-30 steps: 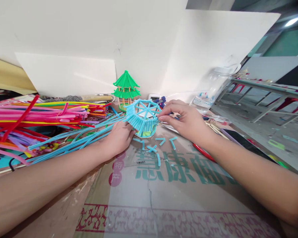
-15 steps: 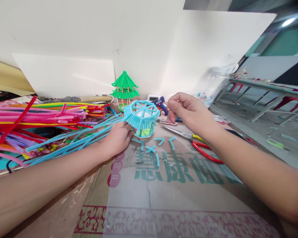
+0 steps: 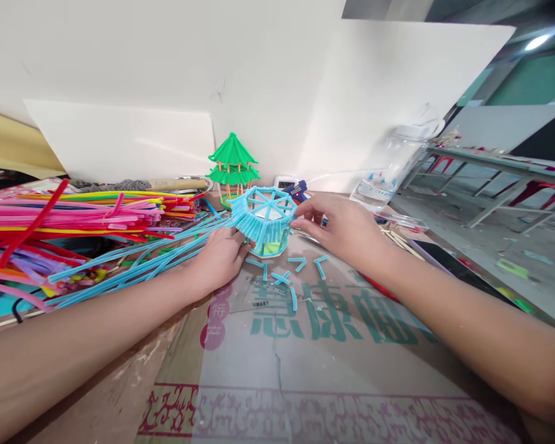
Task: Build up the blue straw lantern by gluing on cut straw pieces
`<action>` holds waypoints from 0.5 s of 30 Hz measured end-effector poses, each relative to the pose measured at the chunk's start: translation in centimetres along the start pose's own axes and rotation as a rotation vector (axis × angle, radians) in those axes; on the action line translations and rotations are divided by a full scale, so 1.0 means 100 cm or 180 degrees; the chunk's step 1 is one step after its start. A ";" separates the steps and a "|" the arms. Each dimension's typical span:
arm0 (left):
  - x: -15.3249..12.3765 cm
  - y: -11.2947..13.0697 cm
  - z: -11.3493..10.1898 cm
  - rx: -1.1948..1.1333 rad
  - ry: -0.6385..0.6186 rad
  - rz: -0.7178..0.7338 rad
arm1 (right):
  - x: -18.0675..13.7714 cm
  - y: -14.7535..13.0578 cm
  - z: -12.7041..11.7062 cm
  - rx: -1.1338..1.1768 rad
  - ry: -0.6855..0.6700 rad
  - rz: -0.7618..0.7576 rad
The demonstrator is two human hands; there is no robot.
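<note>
A pale blue pavilion model (image 3: 263,219), built of pipe cleaners with a spoked roof ring and a green floor inside, stands on the table. My left hand (image 3: 224,256) grips its lower left side, the fingertips partly hidden under the roof edge. At the right rim of the roof, my right hand (image 3: 335,222) has its thumb and forefinger closed on the edge. Short cut blue pipe-cleaner pieces (image 3: 281,278) lie in front of the model. Long blue pipe cleaners (image 3: 166,256) stretch out to the left, behind my left forearm.
A green tiered pagoda model (image 3: 232,161) stands behind. Bundles of coloured pipe cleaners (image 3: 74,216) fill the left. Behind my right hand are a blue glue gun (image 3: 298,190) and a small digital timer (image 3: 285,182). A clear plastic jar (image 3: 383,169) and a dark phone-like slab (image 3: 460,268) are at right.
My right hand has come down and left to the model's right roof edge, now covering most of the red-and-yellow-handled scissors. The left hand and model have stayed put.
</note>
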State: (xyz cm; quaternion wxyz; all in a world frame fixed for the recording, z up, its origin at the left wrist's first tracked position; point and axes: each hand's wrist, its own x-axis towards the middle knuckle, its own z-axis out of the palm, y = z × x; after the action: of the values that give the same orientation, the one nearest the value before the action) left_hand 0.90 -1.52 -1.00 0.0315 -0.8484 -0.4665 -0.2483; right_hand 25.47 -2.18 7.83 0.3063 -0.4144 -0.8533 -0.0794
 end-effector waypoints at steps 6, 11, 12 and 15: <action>0.000 0.000 -0.001 0.0064 -0.0035 -0.0022 | -0.003 0.000 0.006 0.0017 0.0027 -0.0059; 0.000 0.000 -0.001 0.0066 -0.0086 -0.0016 | -0.002 0.001 0.007 0.0094 0.0088 -0.0323; 0.000 0.000 -0.001 0.0056 -0.0075 0.0005 | -0.002 0.001 0.007 0.0111 0.0149 -0.0445; 0.001 0.001 -0.002 0.0025 0.0016 0.0062 | 0.001 -0.001 0.004 0.0419 0.0338 -0.0594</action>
State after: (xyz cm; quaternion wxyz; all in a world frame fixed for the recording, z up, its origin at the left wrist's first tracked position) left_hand 0.96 -1.60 -0.75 0.0384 -0.8521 -0.4592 -0.2483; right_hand 25.20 -1.99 7.56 0.3689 -0.3074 -0.8741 -0.0732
